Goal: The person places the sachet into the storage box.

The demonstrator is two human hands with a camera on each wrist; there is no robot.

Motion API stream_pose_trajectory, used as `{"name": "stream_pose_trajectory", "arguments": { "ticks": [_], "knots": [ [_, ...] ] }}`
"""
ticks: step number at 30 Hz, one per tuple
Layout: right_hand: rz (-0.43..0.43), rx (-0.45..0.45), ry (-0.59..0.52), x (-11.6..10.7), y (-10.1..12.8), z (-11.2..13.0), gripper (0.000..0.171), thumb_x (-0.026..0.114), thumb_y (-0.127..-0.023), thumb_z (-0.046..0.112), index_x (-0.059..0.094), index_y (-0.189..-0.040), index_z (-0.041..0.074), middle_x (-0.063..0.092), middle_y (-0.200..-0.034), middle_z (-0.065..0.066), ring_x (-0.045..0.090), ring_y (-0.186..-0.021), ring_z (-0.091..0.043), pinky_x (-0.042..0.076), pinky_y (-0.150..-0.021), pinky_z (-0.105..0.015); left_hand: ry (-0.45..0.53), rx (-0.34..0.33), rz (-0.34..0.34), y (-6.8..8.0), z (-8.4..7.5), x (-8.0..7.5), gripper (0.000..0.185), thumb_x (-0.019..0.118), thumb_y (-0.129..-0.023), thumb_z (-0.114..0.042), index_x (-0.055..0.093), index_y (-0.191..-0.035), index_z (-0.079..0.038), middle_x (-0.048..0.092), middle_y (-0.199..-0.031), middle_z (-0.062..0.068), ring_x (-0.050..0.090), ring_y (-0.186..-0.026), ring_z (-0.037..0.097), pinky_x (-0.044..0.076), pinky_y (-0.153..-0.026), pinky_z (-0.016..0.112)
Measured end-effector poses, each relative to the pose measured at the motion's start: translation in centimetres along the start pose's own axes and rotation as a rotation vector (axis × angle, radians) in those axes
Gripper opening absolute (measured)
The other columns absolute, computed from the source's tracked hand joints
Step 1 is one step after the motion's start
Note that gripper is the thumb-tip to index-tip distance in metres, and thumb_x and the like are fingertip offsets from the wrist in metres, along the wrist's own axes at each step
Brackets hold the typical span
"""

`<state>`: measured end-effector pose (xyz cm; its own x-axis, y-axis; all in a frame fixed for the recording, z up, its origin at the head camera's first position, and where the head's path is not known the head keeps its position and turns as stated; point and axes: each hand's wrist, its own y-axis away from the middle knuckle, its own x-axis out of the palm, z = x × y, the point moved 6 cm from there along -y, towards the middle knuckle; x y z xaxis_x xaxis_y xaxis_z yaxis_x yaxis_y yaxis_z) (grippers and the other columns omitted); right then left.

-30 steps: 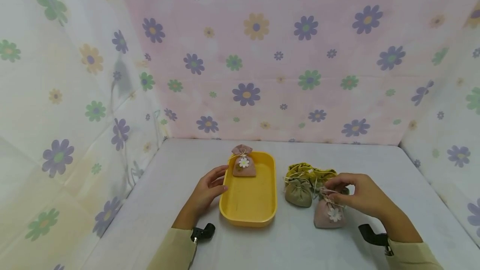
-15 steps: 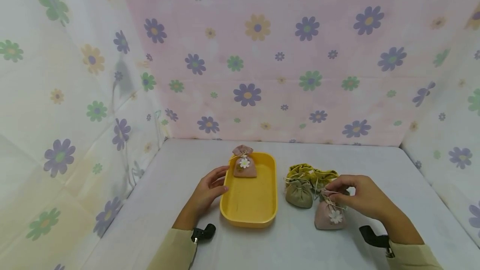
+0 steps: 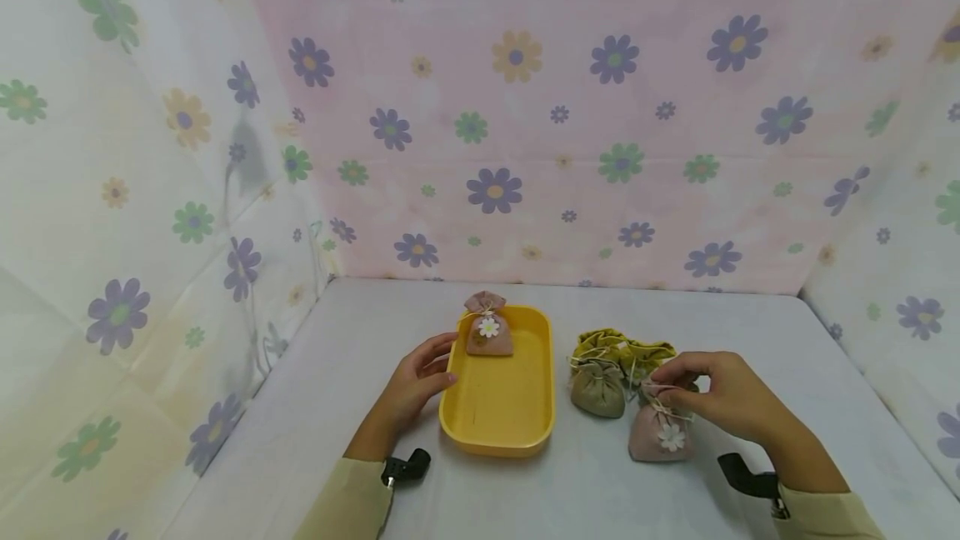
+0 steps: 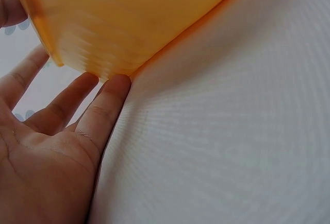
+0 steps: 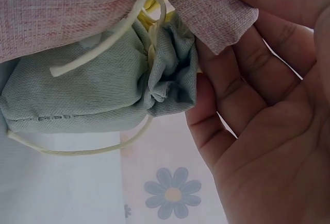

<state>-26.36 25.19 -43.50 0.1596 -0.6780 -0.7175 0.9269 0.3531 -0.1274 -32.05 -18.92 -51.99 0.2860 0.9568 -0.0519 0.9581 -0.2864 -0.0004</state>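
Observation:
My right hand (image 3: 723, 394) pinches the gathered neck of a pink drawstring pouch (image 3: 651, 436) with a white flower on it. A grey-green drawstring pouch (image 5: 77, 85) sits right behind that one in the right wrist view. At the left side of a yellow tray (image 3: 498, 415), my left hand (image 3: 415, 377) rests with loosely extended fingers; the thumb lies at the rim. Its fingertips (image 4: 119, 84) touch the tray's outer wall in the left wrist view. Another pink pouch (image 3: 491, 340) with a white flower lies in the tray's far left corner, its top over the rim.
Just left of my right hand, a green drawstring pouch (image 3: 597, 394) stands in front of yellow-green pouches (image 3: 600, 342), bunched close together. A white cloth covers the table (image 3: 375, 307). Flower-printed curtains (image 3: 555, 157) enclose the back and both sides.

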Motion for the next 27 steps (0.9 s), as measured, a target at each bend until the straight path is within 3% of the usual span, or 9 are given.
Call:
{"name": "stream_pose_trajectory", "arguments": {
  "ticks": [8, 14, 27],
  "knots": [
    [-0.003, -0.007, -0.01, 0.0, 0.1, 0.2, 0.019, 0.082, -0.089, 0.023, 0.077, -0.105, 0.031, 0.075, -0.092, 0.008, 0.067, -0.081, -0.007, 0.055, -0.063, -0.029, 0.01, 0.005, 0.002, 0.1, -0.1, 0.1, 0.065, 0.069, -0.093, -0.005, 0.048, -0.153, -0.018, 0.047, -0.158, 0.01, 0.053, -0.141, 0.034, 0.054, -0.107, 0.032],
    [-0.031, -0.029, 0.001, 0.0, 0.0, 0.5, 0.019, 0.084, -0.086, 0.025, 0.077, -0.101, 0.034, 0.073, -0.091, 0.014, 0.066, -0.081, -0.007, 0.054, -0.064, -0.029, 0.009, -0.001, -0.01, 0.3, -0.4, 0.1, 0.065, 0.07, -0.093, -0.005, 0.049, -0.153, -0.018, 0.048, -0.158, 0.009, 0.053, -0.141, 0.033, 0.053, -0.107, 0.033],
    [-0.132, -0.162, -0.007, -0.4, 0.1, 1.8, 0.023, 0.084, -0.086, 0.016, 0.077, -0.103, 0.03, 0.072, -0.09, 0.016, 0.066, -0.078, -0.007, 0.053, -0.063, -0.027, 0.003, 0.002, -0.01, 0.2, -0.3, 0.0, 0.065, 0.07, -0.093, -0.005, 0.049, -0.153, -0.017, 0.047, -0.158, 0.009, 0.053, -0.141, 0.034, 0.053, -0.107, 0.032]
  ]
}}
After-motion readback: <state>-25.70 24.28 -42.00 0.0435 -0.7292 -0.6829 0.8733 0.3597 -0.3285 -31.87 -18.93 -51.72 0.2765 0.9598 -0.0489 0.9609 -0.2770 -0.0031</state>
